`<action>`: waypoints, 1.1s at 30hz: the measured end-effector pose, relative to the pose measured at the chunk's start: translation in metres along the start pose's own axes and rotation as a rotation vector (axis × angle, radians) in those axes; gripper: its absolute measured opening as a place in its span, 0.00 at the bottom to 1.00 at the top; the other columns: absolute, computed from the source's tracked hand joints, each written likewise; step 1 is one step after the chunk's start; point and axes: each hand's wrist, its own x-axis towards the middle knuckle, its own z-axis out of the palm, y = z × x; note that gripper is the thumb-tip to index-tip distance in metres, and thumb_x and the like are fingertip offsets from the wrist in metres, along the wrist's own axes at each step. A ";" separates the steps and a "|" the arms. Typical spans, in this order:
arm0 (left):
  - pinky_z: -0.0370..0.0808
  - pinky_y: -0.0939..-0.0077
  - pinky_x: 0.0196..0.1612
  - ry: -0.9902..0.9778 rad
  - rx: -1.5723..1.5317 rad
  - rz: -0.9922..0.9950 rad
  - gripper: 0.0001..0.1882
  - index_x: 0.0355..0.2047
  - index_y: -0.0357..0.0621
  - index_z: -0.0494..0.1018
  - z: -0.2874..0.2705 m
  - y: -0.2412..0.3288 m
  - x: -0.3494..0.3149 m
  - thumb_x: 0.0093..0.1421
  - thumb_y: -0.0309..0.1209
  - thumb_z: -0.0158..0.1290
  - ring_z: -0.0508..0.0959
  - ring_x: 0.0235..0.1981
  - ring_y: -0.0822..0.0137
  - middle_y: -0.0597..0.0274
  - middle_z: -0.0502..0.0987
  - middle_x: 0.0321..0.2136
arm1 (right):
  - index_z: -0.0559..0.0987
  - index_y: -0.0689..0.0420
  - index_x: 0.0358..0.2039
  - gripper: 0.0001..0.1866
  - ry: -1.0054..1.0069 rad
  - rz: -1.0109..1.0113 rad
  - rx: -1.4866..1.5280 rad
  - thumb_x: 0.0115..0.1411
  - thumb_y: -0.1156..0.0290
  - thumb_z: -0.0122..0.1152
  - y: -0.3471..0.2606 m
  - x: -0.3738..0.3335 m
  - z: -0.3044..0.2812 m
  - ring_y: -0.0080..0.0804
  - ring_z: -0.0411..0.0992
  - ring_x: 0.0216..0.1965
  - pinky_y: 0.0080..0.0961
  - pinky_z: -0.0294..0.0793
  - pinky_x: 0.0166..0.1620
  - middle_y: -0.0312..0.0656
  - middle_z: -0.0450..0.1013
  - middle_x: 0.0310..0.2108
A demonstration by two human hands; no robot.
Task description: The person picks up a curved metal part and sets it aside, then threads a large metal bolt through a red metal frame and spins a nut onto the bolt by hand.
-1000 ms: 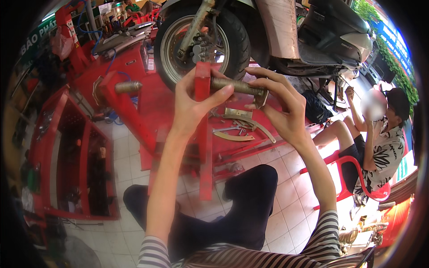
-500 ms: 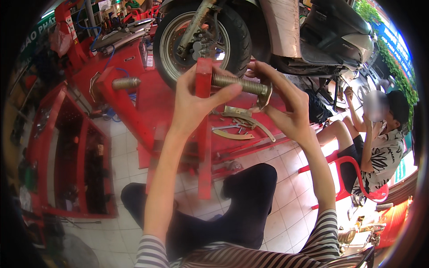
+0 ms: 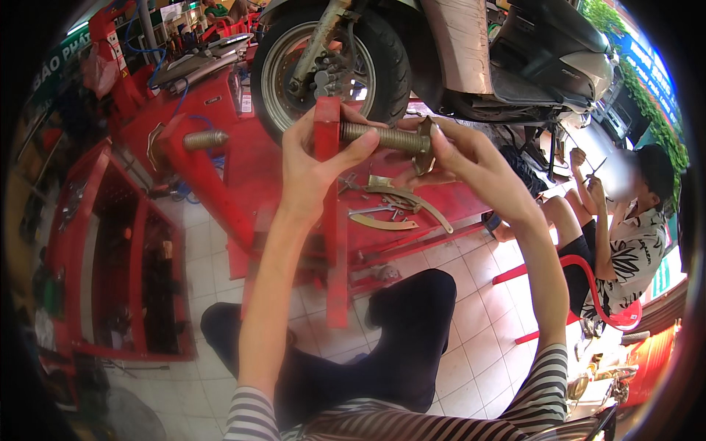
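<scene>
A coarse-threaded clamp screw [image 3: 393, 139] runs sideways through the top of a red steel clamp arm [image 3: 328, 121]. My left hand [image 3: 305, 165] is closed around that arm, its thumb lying along the screw's thread while the other fingers are partly hidden behind. At the screw's right end is a brass-coloured hand knob [image 3: 424, 147]. My right hand [image 3: 489, 165] grips this knob, thumb on its outer face and fingers around the far and lower sides. A scooter's front wheel [image 3: 331, 73] stands just beyond the arm.
Wrenches [image 3: 379, 209] and curved metal pieces [image 3: 423, 202] lie on the red lift platform [image 3: 463, 198]. A second clamp screw [image 3: 204, 140] sticks out at left, above a red cabinet [image 3: 132, 257]. At right, a seated person [image 3: 625, 235] holds a thin tool.
My right hand has moved left and closed on the knob, its fingers previously spread around it. The knob now sits at a different angle. My left hand keeps its hold.
</scene>
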 end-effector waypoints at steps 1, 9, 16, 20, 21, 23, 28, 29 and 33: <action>0.78 0.79 0.41 0.001 -0.002 0.003 0.15 0.37 0.37 0.72 -0.001 -0.001 0.000 0.53 0.25 0.65 0.80 0.35 0.72 0.53 0.81 0.35 | 0.64 0.62 0.61 0.28 0.046 -0.072 -0.070 0.66 0.60 0.56 0.004 -0.003 0.004 0.25 0.77 0.43 0.21 0.75 0.48 0.41 0.77 0.35; 0.81 0.71 0.39 -0.060 0.039 0.051 0.15 0.40 0.36 0.70 -0.002 -0.003 0.000 0.56 0.26 0.62 0.82 0.33 0.64 0.50 0.80 0.37 | 0.65 0.58 0.62 0.37 0.291 -0.554 -0.488 0.51 0.84 0.66 0.024 -0.004 0.019 0.27 0.72 0.36 0.24 0.75 0.45 0.44 0.67 0.51; 0.80 0.75 0.32 -0.056 0.056 0.024 0.18 0.42 0.38 0.70 0.002 0.004 0.002 0.54 0.26 0.64 0.82 0.31 0.66 0.50 0.80 0.38 | 0.71 0.61 0.58 0.27 0.220 -0.448 -0.655 0.58 0.67 0.63 0.005 -0.006 0.006 0.30 0.72 0.35 0.24 0.71 0.42 0.43 0.72 0.42; 0.78 0.76 0.31 -0.032 0.015 -0.020 0.16 0.40 0.39 0.70 -0.001 0.000 0.001 0.54 0.26 0.64 0.81 0.29 0.68 0.52 0.81 0.35 | 0.71 0.62 0.56 0.25 0.151 -0.216 -0.354 0.65 0.59 0.57 0.005 -0.006 0.005 0.26 0.72 0.34 0.23 0.70 0.43 0.42 0.74 0.38; 0.77 0.76 0.31 -0.016 0.029 -0.030 0.16 0.40 0.40 0.70 -0.002 0.002 0.002 0.54 0.26 0.64 0.81 0.28 0.68 0.53 0.81 0.34 | 0.70 0.63 0.56 0.25 0.129 -0.137 -0.224 0.66 0.58 0.56 0.006 -0.004 0.007 0.25 0.73 0.34 0.23 0.70 0.43 0.41 0.75 0.38; 0.77 0.76 0.31 0.006 0.033 -0.036 0.16 0.39 0.40 0.70 -0.004 0.002 0.001 0.54 0.27 0.64 0.80 0.27 0.69 0.54 0.80 0.33 | 0.67 0.61 0.58 0.25 0.143 -0.200 -0.115 0.65 0.63 0.57 0.009 -0.008 0.015 0.23 0.74 0.35 0.21 0.70 0.43 0.41 0.75 0.39; 0.77 0.81 0.31 0.021 -0.070 -0.057 0.16 0.36 0.37 0.73 0.003 0.001 0.002 0.50 0.26 0.67 0.79 0.28 0.73 0.59 0.80 0.30 | 0.67 0.60 0.59 0.25 0.311 -0.394 -0.195 0.63 0.72 0.60 0.024 -0.014 0.030 0.22 0.74 0.33 0.20 0.71 0.40 0.41 0.73 0.42; 0.77 0.81 0.31 0.023 -0.064 -0.038 0.16 0.37 0.37 0.73 0.004 0.002 0.001 0.50 0.26 0.67 0.79 0.28 0.73 0.59 0.80 0.30 | 0.68 0.60 0.59 0.24 0.343 -0.433 -0.269 0.62 0.72 0.60 0.025 -0.013 0.029 0.22 0.73 0.32 0.20 0.71 0.39 0.42 0.72 0.42; 0.77 0.82 0.30 -0.010 0.026 0.030 0.17 0.37 0.36 0.73 0.007 0.005 0.001 0.50 0.26 0.67 0.80 0.28 0.74 0.59 0.80 0.29 | 0.73 0.63 0.54 0.22 0.355 -0.546 -0.551 0.62 0.67 0.61 0.019 0.000 0.013 0.22 0.69 0.27 0.21 0.69 0.35 0.43 0.72 0.39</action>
